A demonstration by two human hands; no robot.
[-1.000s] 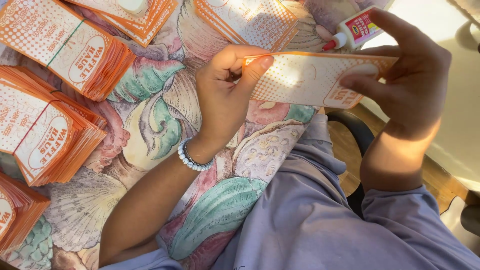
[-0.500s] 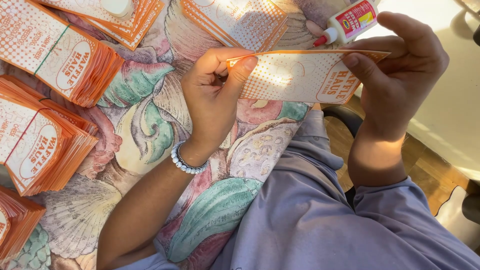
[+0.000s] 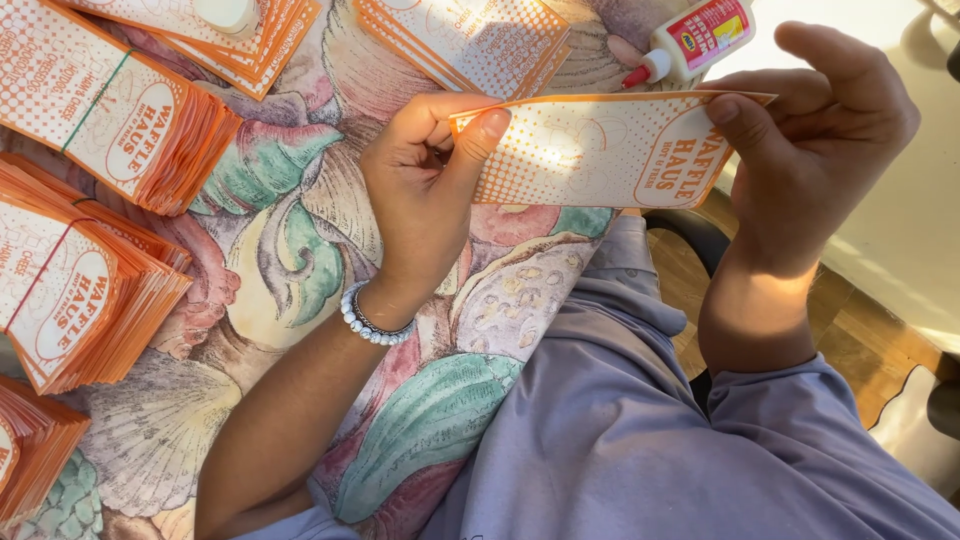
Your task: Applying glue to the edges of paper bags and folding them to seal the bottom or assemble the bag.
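Purple sleeves (image 3: 640, 440) nearest, low in view. L hand (image 3: 425, 190), bead bracelet (image 3: 372, 320) on wrist, fingers pinched shut on left end of orange-white paper strip (image 3: 590, 150). R hand (image 3: 820, 140) pinches strip's right end, thumb + finger tight, other fingers curled loose. Strip held flat over flowery cloth (image 3: 300, 250). Glue bottle (image 3: 695, 40) just above strip. Stacks of orange paper (image 3: 110, 110) well left of strip, more stacks (image 3: 470, 40) above.

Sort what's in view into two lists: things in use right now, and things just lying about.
In use:
- left hand, pinching one end of the paper sleeve
- right hand, pinching the other end
- orange-and-white paper sleeve, held between both hands

Lying about:
- glue bottle, on its side
- banded stacks of orange sleeves
- shell-patterned cloth
- beaded bracelet, worn on the left wrist
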